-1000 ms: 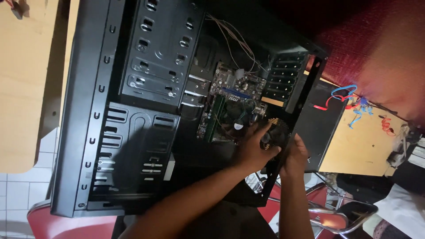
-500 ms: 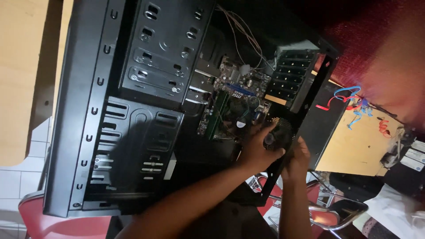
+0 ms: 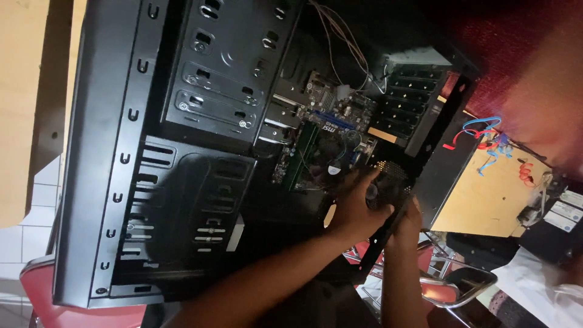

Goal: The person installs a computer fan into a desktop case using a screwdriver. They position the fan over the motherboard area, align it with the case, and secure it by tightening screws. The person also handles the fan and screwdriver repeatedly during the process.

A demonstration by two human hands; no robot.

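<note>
An open black computer case (image 3: pixel 121 182) lies in front of me, with a green and blue motherboard (image 3: pixel 322 146) inside it. My left hand (image 3: pixel 354 209) reaches in from below and grips a black boxy part with a perforated metal side (image 3: pixel 388 182), just beside the motherboard at the case's rear edge. On the other side of the same part, my right hand (image 3: pixel 408 220) holds its lower edge against the case frame. Thin wires (image 3: pixel 346 42) run down to the board. Much of the part is dark and covered by my fingers.
Empty drive bays (image 3: pixel 225 91) fill the case's upper middle, and slotted rear brackets (image 3: pixel 407 103) stand at the right. A wooden table (image 3: pixel 492 200) with red and blue cables (image 3: pixel 486 136) is at the right. Red chairs (image 3: pixel 42 291) stand below, over white floor tiles (image 3: pixel 18 237).
Both hands stay on the black part, shifted slightly downward in view. The view has tilted, showing more of the case's inside.
</note>
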